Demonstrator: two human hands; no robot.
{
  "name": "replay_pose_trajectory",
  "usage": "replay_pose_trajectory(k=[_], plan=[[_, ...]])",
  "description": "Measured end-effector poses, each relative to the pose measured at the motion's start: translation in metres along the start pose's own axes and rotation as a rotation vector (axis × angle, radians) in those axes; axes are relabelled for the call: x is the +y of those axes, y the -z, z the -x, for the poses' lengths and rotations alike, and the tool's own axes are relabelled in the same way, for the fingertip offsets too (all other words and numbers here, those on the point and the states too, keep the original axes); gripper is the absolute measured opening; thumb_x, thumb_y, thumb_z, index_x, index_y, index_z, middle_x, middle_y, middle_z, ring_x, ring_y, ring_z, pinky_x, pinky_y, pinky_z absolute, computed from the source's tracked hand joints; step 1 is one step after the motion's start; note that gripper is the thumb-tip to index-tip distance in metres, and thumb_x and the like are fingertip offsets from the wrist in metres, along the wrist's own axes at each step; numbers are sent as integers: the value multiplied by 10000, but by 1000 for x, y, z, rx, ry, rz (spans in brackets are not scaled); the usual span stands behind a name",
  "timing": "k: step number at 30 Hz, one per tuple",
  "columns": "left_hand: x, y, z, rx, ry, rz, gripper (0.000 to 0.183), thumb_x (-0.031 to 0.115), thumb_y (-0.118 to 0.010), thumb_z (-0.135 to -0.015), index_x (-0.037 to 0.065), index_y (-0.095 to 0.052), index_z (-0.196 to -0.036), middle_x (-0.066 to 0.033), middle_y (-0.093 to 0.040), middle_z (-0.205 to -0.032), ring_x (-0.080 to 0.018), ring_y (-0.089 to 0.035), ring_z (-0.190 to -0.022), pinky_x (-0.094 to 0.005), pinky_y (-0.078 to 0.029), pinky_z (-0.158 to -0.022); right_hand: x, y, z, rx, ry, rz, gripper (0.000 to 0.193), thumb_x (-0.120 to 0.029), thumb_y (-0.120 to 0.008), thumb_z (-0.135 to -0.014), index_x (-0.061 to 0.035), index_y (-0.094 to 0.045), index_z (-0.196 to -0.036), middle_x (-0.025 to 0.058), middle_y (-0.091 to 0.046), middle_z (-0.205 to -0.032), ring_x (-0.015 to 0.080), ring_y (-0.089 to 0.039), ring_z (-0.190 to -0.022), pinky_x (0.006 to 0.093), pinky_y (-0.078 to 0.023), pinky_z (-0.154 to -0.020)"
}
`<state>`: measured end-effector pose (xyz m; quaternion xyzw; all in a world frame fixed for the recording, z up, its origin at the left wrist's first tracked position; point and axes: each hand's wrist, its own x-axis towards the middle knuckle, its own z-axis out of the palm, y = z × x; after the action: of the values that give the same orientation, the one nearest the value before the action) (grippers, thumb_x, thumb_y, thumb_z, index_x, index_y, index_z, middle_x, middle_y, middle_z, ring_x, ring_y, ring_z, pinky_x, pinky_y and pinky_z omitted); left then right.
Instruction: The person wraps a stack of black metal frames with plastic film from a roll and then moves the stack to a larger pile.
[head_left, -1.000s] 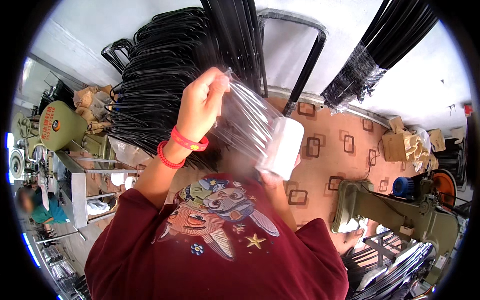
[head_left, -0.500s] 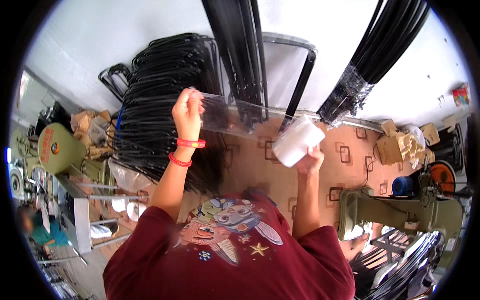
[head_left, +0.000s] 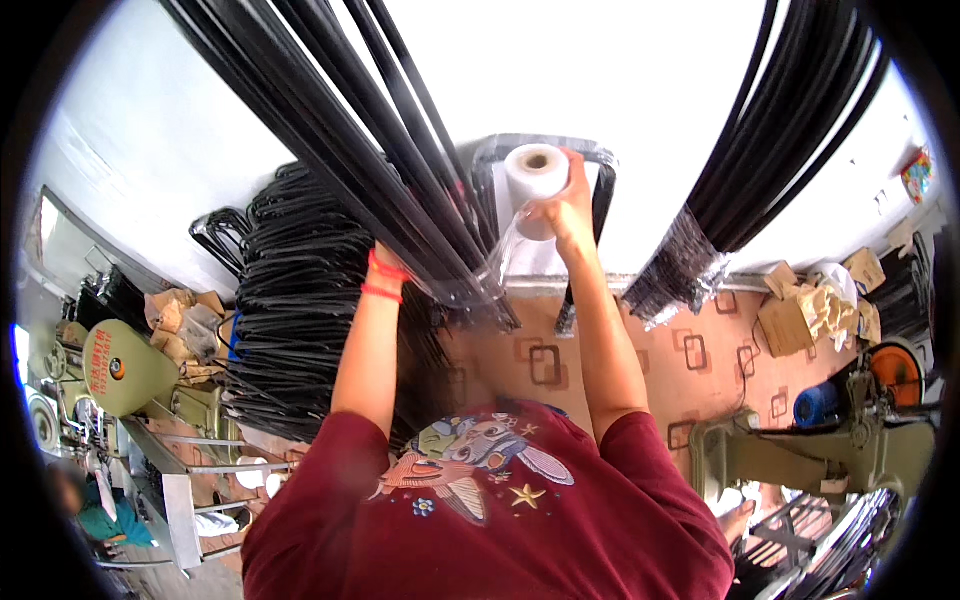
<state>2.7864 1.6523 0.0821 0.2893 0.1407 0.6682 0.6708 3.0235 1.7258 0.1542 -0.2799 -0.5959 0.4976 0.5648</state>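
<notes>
My right hand [head_left: 568,212] is wrapped around a roll of clear stretch film [head_left: 530,182], held upright with its core end facing up. A strip of loose film [head_left: 478,284] runs from the roll around the lower part of a bundle of long black strips [head_left: 350,160], which slants down from the upper left. My left hand [head_left: 386,257] is at the left side of this bundle, with two red bands on its wrist. Its fingers are hidden behind the strips, so its grip does not show.
A big stack of black bent frames [head_left: 290,310] stands at left. Another film-wrapped black bundle [head_left: 675,260] leans on the wall at right. Green machines [head_left: 130,368] flank both sides. Cardboard boxes [head_left: 785,325] lie at right. A person in green [head_left: 110,520] is at far left.
The film stretched between my hands is now against the black bundle. My left hand has gone behind the strips; my right hand has moved up and left, turning the roll upright. The bundle tilts more.
</notes>
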Motion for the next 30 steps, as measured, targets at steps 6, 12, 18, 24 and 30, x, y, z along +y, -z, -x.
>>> replay_pose_trajectory(k=[6,12,18,24,30], plan=[[-1,-63,-19,73,-71,-409,372,223,-411,-907,-13,-427,-1194,-132,-518,-1157,-171,-529,-982,-282,-464,-836,-24,-37,-32,-178,-251,-293,734,71,-557,-347,5,-506,-1077,84,-584,-945,211,-559,-877,288,-470,-745],[0,-58,-5,37,62,-418,380,206,-399,-909,-28,-412,-1208,-180,-482,-1195,-205,-523,-1001,-312,-469,-833,14,-38,-64,-165,-29,-22,627,106,-481,-448,-4,-507,-1065,103,-583,-914,228,-583,-805,286,-496,-614],[-12,-81,24,32,-179,-335,414,341,-451,-875,1,-479,-1110,-159,-552,-1018,-302,-569,-898,-397,-511,-761,-3,-101,-62,-462,-80,-80,496,94,-495,-561,-1,-520,-1047,77,-569,-889,140,-529,-797,255,-457,-671],[-15,-88,48,194,-401,-438,396,303,-445,-883,-6,-471,-1129,-138,-534,-1067,-258,-532,-966,-371,-453,-828,-35,-135,-31,-787,-255,-252,478,113,-535,-557,-26,-540,-1015,74,-581,-892,143,-534,-833,236,-425,-731],[-14,-90,51,451,-690,-457,380,266,-439,-891,-13,-463,-1148,-116,-516,-1116,-214,-495,-1034,-344,-396,-894,-58,-134,6,-1047,-319,-213,409,45,-540,-619,-17,-542,-1023,82,-580,-917,148,-534,-843,246,-426,-747]])
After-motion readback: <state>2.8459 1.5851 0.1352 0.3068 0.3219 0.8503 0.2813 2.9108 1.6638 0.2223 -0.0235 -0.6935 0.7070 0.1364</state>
